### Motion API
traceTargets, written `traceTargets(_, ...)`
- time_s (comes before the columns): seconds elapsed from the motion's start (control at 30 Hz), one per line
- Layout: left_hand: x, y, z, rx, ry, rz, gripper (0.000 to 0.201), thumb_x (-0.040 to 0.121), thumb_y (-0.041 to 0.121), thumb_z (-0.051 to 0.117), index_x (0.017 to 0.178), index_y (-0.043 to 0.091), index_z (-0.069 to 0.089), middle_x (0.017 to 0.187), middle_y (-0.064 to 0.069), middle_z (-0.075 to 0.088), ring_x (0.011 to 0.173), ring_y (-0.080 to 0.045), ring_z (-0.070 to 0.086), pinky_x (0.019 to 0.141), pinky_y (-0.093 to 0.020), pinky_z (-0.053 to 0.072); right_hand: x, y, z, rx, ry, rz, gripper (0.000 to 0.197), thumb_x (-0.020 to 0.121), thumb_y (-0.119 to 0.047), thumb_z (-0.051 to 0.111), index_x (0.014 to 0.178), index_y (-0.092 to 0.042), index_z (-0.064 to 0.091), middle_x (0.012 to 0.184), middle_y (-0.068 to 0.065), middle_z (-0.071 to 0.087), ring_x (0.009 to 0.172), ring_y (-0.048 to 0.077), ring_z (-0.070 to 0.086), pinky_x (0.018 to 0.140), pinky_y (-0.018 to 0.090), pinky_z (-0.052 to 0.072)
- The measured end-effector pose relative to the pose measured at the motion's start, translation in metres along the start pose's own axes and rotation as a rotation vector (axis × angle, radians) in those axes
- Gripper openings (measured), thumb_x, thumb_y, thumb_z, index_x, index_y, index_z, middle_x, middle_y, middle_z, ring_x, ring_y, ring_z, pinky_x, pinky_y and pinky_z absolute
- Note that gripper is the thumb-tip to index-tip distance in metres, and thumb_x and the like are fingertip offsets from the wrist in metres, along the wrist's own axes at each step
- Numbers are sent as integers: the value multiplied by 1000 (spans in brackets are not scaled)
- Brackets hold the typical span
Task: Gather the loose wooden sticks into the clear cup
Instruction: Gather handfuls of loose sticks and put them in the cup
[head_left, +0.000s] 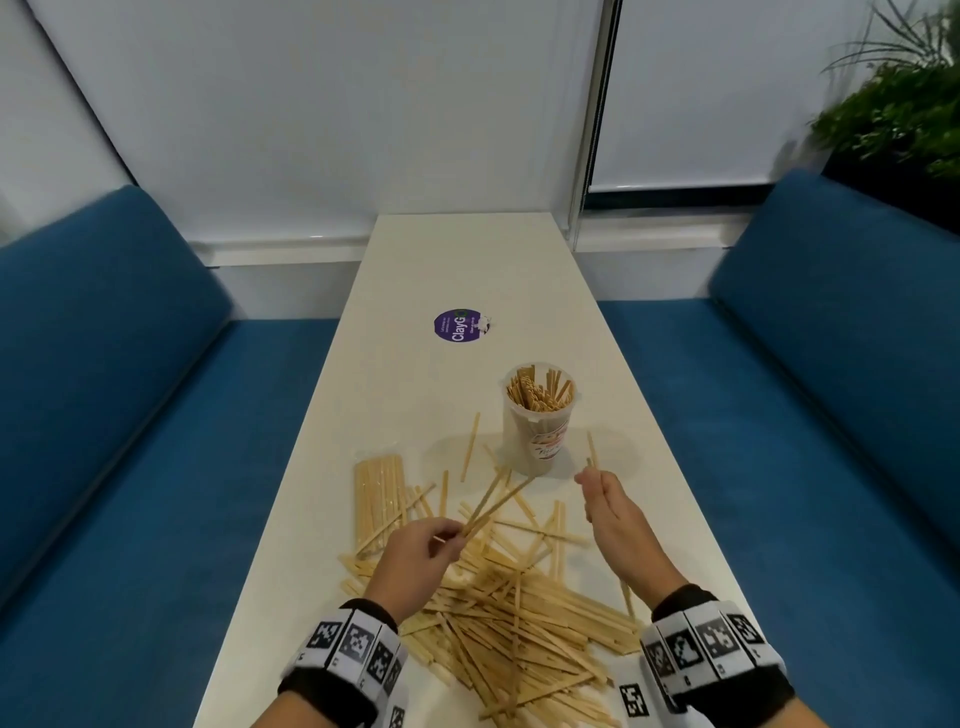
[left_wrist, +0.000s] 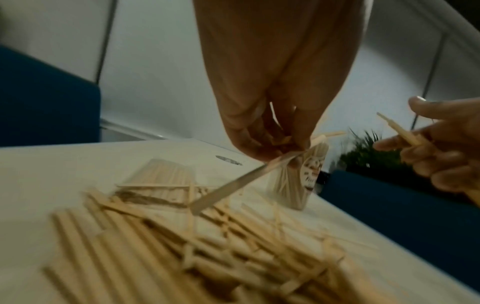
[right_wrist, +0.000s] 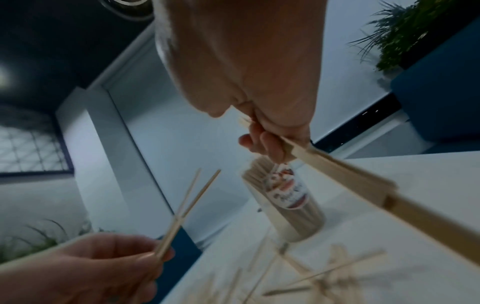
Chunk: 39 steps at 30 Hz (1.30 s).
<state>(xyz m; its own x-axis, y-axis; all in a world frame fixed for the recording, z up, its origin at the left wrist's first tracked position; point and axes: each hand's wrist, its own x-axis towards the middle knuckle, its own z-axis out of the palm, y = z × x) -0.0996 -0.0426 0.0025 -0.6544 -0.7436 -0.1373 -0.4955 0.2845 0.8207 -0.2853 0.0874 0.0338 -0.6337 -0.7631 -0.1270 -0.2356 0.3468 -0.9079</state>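
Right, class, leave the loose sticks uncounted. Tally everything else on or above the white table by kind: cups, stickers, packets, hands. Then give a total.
cup: 1
sticker: 1
packet: 1
hands: 2, the left hand and the right hand, both pinching sticks
Total: 5

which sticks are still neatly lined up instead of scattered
The flat bundle of sticks at the pile's far left edge, lying side by side and parallel; the loose sticks near the hands cross every way.
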Motion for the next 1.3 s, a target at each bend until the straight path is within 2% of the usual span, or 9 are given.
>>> traceTargets(0.23, -4, 38, 0, -438, -61, -15, 11, 86, 9, 64, 92, 18, 67, 82, -10, 71, 70, -9, 67, 65, -19, 54, -1, -19, 40, 250, -205, 74, 34, 85, -44, 60, 103, -14, 59, 83, -7, 61, 77, 0, 58, 63, 16, 40)
traceTargets(0.3, -6, 45, 3, -520, -78, -1, 14, 85, 6, 64, 96, 14, 64, 79, -13, 68, 68, -12, 67, 63, -20, 53, -3, -22, 54, 366, -257, 53, 29, 89, -35, 58, 99, -9, 62, 72, -4, 61, 63, 2, 56, 57, 14, 41)
traceTargets(0.5, -9, 46, 7, -607, -52, -45, 33, 80, 8, 70, 95, 9, 41, 84, -22, 70, 69, -17, 68, 62, -21, 51, -5, -15, 70, 412, -172, 92, 54, 97, -41, 38, 87, 6, 62, 70, 13, 64, 65, 18, 60, 60, 25, 47)
traceTargets(0.73, -12, -1, -5, 68, -114, -51, 13, 87, 27, 64, 83, 21, 52, 90, 3, 63, 82, -10, 61, 70, -18, 48, -1, 3, 38, 250, -89, 187, 42, 100, -41, 28, 71, -13, 42, 52, -3, 45, 49, 14, 40, 54, 27, 35)
traceTargets(0.83, -17, -30, -8, 501, -237, -30, 17, 87, 23, 61, 101, 21, 51, 108, 3, 54, 102, -15, 54, 84, -22, 43, -3, 22, 27, 61, -120, 163, 39, 100, -39, 28, 73, -14, 40, 47, -5, 44, 49, 16, 45, 57, 29, 39)
traceTargets(0.9, -19, -44, -5, 694, -281, -6, 42, 83, 20, 64, 122, 18, 48, 126, 1, 48, 115, -17, 48, 94, -25, 40, -7, 33, 26, -78, -227, 160, 32, 99, -39, 30, 79, -16, 41, 57, -3, 46, 48, 13, 43, 53, 25, 37)
traceTargets(1.0, -19, -53, 0, 781, -298, 50, 71, 77, 18, 70, 139, 21, 36, 141, 0, 36, 127, -20, 39, 104, -32, 36, -17, 44, 34, -439, -388, 60, 24, 96, -42, 44, 100, -19, 45, 86, -2, 59, 70, 12, 54, 65, 25, 42)
traceTargets(1.13, -15, -49, 2, 895, -307, 119, 66, 83, 22, 66, 142, 25, 36, 137, -1, 40, 123, -21, 39, 102, -34, 32, -32, 54, 55, -804, -504, -7, 70, 82, -51, 62, 136, -19, 32, 131, 4, 47, 115, 24, 52, 92, 32, 44)
traceTargets(1.3, -13, -52, 5, 892, -255, 161, 43, 88, 23, 58, 131, 21, 53, 127, -3, 49, 117, -22, 44, 96, -33, 31, -31, 58, 59, -803, -387, -78, 27, 92, -37, 53, 107, -15, 49, 109, 2, 43, 90, 21, 51, 80, 30, 46)
